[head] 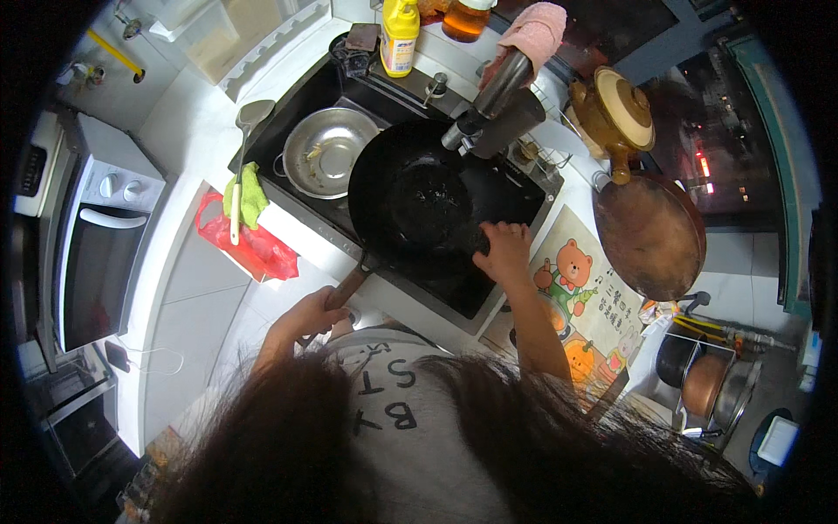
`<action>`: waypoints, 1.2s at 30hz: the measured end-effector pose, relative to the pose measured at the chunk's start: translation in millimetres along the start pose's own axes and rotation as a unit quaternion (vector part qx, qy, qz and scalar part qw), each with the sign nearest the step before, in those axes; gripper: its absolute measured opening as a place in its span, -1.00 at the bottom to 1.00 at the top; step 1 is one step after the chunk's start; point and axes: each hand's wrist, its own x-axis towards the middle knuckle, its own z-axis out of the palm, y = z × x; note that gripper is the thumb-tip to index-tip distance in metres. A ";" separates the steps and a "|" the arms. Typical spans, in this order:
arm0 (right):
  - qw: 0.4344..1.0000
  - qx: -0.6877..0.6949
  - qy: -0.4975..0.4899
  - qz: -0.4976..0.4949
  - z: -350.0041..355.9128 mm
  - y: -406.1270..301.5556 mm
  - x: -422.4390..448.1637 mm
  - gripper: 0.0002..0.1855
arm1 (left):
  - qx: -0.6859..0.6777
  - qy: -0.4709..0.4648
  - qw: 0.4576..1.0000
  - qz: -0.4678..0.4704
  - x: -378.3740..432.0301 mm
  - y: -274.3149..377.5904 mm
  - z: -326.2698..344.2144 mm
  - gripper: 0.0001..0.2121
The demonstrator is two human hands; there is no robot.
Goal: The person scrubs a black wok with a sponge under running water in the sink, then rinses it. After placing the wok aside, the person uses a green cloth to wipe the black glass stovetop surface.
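Observation:
A black wok (406, 196) rests tilted over a dark sink (452, 291), its inside wet and shiny at the bottom. My left hand (308, 318) is wrapped around its wooden handle (348, 288). At the wok's right inner side, my right hand (509, 252) grips a dark, rough pad (480, 240), mostly hidden by the fingers and hard to make out against the wok. A round stainless-steel basin (334, 167) with a few food scraps in it sits to the wok's left. Above the wok's far right edge stands a thick metal faucet (491, 92).
A pink cloth (533, 36) drapes over the faucet. Behind the sink stands a yellow pump bottle (399, 42). A spatula (243, 150) lies across a green cloth (249, 196) at left. To the right are a clay pot (615, 111), a round wooden board (651, 239) and a cartoon mat (569, 242).

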 end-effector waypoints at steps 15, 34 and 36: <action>0.911 0.111 0.381 0.112 -119.2 38.8 73.1 -0.37 | -0.018 0.006 1.000 0.002 -10.4 7.4 0.9 -0.70; 0.915 0.306 0.263 0.022 13.0 -31.2 -45.1 -0.77 | -0.575 -0.355 0.737 -0.009 25.7 -17.7 4.7 -0.71; 0.919 0.309 0.243 0.042 6.0 -33.5 -50.5 -0.77 | -0.580 -0.381 0.720 0.024 13.8 -14.7 3.3 -0.74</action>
